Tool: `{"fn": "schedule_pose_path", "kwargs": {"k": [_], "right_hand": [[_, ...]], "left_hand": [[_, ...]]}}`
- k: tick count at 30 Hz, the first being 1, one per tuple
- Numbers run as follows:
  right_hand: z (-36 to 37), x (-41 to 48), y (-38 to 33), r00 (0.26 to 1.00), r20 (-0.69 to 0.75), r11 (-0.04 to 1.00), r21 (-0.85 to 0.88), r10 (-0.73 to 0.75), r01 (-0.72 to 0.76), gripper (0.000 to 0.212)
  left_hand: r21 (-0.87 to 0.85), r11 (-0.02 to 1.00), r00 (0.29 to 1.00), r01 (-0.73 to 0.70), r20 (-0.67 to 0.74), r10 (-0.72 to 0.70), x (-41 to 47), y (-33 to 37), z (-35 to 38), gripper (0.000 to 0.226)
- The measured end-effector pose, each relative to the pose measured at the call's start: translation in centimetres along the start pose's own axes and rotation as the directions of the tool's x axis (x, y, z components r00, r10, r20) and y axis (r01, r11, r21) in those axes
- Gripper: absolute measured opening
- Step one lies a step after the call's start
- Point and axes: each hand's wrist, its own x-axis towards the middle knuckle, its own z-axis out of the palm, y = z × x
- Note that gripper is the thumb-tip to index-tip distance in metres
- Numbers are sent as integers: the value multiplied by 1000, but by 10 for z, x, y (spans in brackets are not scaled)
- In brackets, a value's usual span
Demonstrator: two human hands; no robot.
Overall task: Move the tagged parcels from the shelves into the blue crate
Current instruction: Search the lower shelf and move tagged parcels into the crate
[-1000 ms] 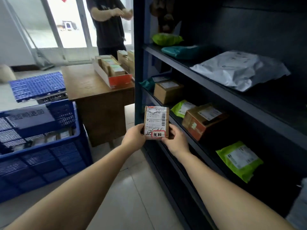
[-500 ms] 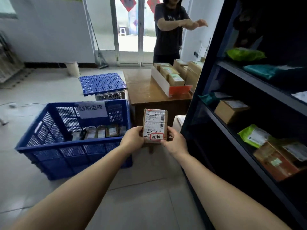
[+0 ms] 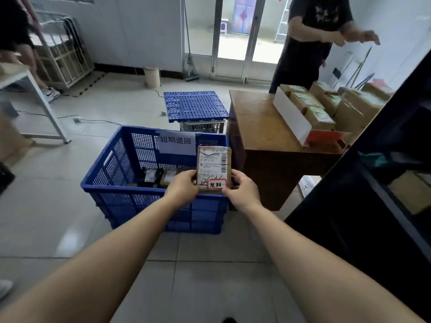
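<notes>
Brown tagged parcel point(image 3: 213, 167) gripped upright between both hands, left hand point(image 3: 182, 187), right hand point(image 3: 242, 191).

Small brown parcel point(image 3: 213, 167) with red-edged tag, held upright above blue crate point(image 3: 121, 190) holding parcels

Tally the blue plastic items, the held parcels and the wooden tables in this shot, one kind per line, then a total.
Blue crate: 1
Blue perforated panel: 1
Parcel held in left hand and right hand: 1
Wooden table: 1
Total: 4
</notes>
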Motion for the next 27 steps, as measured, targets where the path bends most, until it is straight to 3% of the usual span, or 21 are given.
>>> {"fn": "schedule_pose_path", "kwargs": {"k": [15,27], "right_hand": [[98,186,-46,974,221,997,-53,-47,60,50],[207,290,-72,962,234,985,-128,141,-114,46]], "left_hand": [[-18,982,977,187,-99,-188,154,-75,-76,35],[-29,961,961,275,20,-275,268,-173,-125,35]]}}
